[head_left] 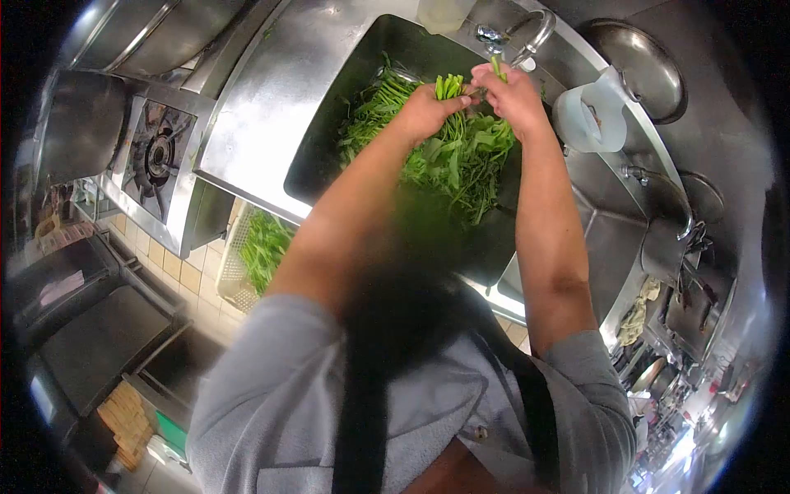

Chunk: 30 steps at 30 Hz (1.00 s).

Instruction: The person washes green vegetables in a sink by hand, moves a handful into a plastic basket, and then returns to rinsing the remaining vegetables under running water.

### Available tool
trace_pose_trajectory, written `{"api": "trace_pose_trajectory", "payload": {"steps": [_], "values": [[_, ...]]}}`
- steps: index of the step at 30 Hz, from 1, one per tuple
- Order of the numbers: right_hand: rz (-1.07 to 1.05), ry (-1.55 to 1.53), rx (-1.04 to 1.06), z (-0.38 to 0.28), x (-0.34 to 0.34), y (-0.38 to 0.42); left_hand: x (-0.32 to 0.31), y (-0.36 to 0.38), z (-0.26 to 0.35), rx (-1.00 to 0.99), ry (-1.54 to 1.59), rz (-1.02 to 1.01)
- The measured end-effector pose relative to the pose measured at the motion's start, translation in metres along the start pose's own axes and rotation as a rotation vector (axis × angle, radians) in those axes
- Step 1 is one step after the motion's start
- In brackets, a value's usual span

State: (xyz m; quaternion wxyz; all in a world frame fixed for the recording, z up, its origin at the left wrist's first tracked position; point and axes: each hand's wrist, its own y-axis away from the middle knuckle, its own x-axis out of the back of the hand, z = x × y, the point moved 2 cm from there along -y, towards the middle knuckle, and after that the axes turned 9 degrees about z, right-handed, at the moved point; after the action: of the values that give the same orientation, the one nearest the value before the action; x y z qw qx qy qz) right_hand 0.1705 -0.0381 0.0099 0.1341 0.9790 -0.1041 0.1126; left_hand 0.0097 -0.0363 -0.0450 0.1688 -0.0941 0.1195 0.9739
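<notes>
My left hand [426, 111] is closed round a bunch of long-stemmed leafy greens [448, 86]. The cut stem ends stick up above its fingers, and the leaves hang down over the sink. Right beside it, my right hand [517, 97] pinches some green stems [495, 66], one of which points up past the fingertips. The fingertips of both hands almost meet. Under them, a dark sink [317, 160] holds a heap of the same greens [378, 115], stems mostly to the left and leaves toward the middle.
A faucet [539, 37] curves over the sink's far edge. To the right stands a translucent plastic container [591, 119] near a second basin [613, 239]. A white basket [233, 267] of greens sits low on the left, near a gas burner [159, 156]. A round metal lid [650, 70] lies at the far right.
</notes>
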Motion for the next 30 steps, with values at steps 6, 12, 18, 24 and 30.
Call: {"api": "trace_pose_trajectory", "payload": {"steps": [6, 12, 18, 24, 30], "values": [[-0.075, 0.124, 0.082, 0.017, 0.001, -0.008, 0.002, -0.011, -0.017, 0.011, 0.025, -0.128], [-0.117, 0.200, 0.084, 0.015, 0.003, -0.006, 0.003, -0.016, -0.026, -0.029, -0.003, -0.139], [0.023, 0.207, 0.062, 0.008, 0.009, -0.001, 0.009, -0.027, -0.044, 0.065, 0.007, -0.082], [0.199, 0.577, 0.366, 0.017, 0.031, -0.013, 0.011, -0.011, -0.024, -0.010, 0.050, -0.070], [-0.106, 0.144, 0.082, 0.013, -0.001, -0.003, 0.000, 0.002, 0.006, 0.051, -0.097, -0.119]]}}
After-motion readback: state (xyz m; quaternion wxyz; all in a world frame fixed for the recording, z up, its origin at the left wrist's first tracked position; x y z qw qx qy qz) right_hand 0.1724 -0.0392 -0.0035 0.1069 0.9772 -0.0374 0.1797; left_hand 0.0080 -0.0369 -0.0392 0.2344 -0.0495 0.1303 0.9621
